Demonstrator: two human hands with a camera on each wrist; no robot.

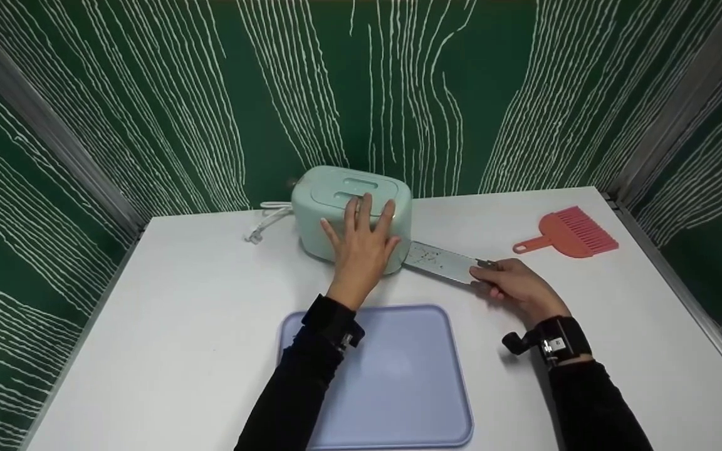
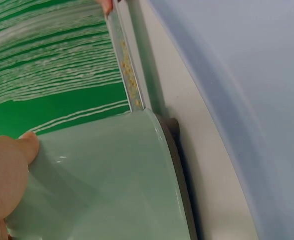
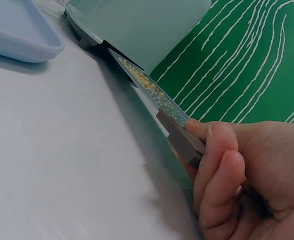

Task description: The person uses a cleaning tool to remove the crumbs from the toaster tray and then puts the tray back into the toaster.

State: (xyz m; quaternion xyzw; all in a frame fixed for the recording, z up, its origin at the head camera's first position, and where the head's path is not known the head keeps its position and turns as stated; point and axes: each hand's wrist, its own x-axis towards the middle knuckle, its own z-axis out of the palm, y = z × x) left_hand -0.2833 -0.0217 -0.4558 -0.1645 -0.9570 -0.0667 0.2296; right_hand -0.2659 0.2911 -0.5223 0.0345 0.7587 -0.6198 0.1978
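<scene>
A mint-green toaster (image 1: 315, 228) stands at the back of the table. My left hand (image 1: 361, 254) rests on its near side with spread fingers, the fingertips reaching the top by the slots. From the toaster's right end sticks out a flat metal crumb tray (image 1: 439, 261), with part of its length hidden inside the base. In the right wrist view, yellowish crumbs (image 3: 142, 79) lie along this crumb tray. My right hand (image 1: 524, 287) pinches the tray's outer end, a grey-brown handle (image 3: 184, 142), between thumb and fingers.
A lavender tray (image 1: 398, 376) lies in front of the toaster, beneath my left forearm. An orange-red brush (image 1: 568, 233) lies at the back right. The toaster's white cord and plug (image 1: 254, 236) rest to its left. Green walls with white lines (image 1: 398, 94) enclose the table.
</scene>
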